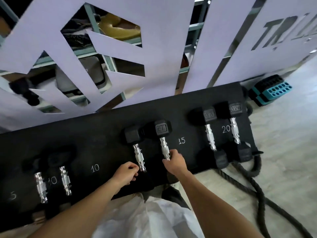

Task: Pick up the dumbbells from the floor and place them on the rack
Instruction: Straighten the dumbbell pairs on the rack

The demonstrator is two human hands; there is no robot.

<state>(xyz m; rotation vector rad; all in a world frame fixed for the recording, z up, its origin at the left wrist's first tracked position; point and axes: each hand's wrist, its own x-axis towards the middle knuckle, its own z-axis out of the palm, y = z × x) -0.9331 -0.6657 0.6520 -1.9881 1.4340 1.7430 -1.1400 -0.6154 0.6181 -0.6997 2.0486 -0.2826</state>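
Observation:
A long black rack (106,134) with chalked weight numbers lies in front of me. Two black hex dumbbells lie side by side by the "15" mark. My right hand (175,163) grips the near end of the right one's (163,128) chrome handle. My left hand (126,174) is curled with its fingertips against the near end of the left one's (139,158) handle; no finger crosses the handle, and I cannot tell if it holds it. Two more dumbbells (210,134) lie by the "20" mark and two smaller ones (53,182) at the left.
A thick black rope (257,194) snakes over the concrete floor to the right of the rack. Teal and black blocks (272,89) are stacked at the far right. A cut-out lilac panel (154,48) stands right behind the rack, with shelving behind it.

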